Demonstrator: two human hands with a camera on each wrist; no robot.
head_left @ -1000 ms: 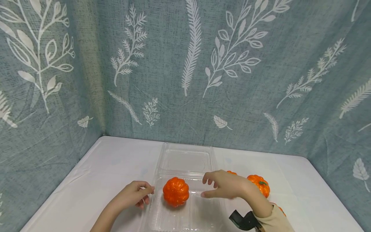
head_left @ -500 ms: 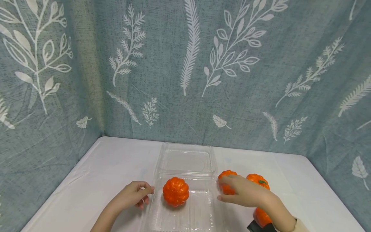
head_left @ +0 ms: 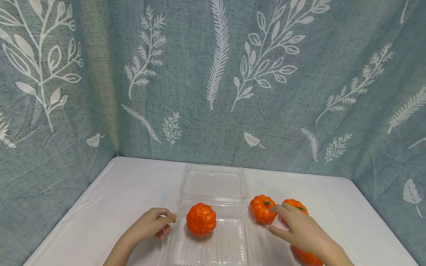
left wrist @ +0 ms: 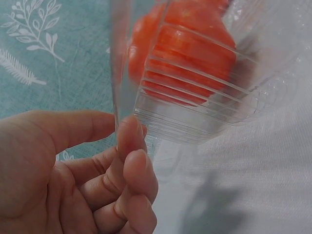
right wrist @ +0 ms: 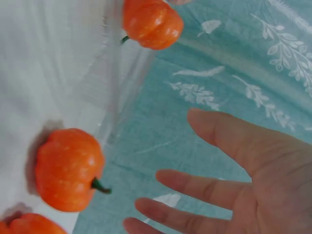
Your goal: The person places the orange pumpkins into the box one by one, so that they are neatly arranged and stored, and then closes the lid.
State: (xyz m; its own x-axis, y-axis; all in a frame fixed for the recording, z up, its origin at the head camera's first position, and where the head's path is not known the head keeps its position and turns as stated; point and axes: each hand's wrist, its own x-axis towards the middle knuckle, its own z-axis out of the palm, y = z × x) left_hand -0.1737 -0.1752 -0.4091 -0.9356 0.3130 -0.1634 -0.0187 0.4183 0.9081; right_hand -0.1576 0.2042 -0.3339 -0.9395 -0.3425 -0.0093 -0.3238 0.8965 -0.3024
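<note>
A clear plastic clamshell container (head_left: 229, 236) lies opened out, with one orange toy pumpkin (head_left: 201, 220) in its left part. My left hand (head_left: 149, 225) pinches the container's left rim between thumb and forefinger, as the left wrist view shows up close. On the right, my right hand (head_left: 304, 231) is spread above the table with nothing in it, its fingertips by a green-stemmed pumpkin (head_left: 261, 210). In the right wrist view that pumpkin (right wrist: 68, 168) sits apart from the spread fingers. The hand partly covers two more pumpkins, one behind (head_left: 294, 203) and one in front (head_left: 308, 258).
The container's lid (head_left: 213, 183) lies flat toward the back. A white cloth (head_left: 133, 184) covers the table, and patterned blue-green curtains (head_left: 199, 129) hang along its back and sides.
My right hand has drawn back to the right from over the container, uncovering the nearest pumpkin on the table. The left hand and the pumpkin in the container have stayed put.
</note>
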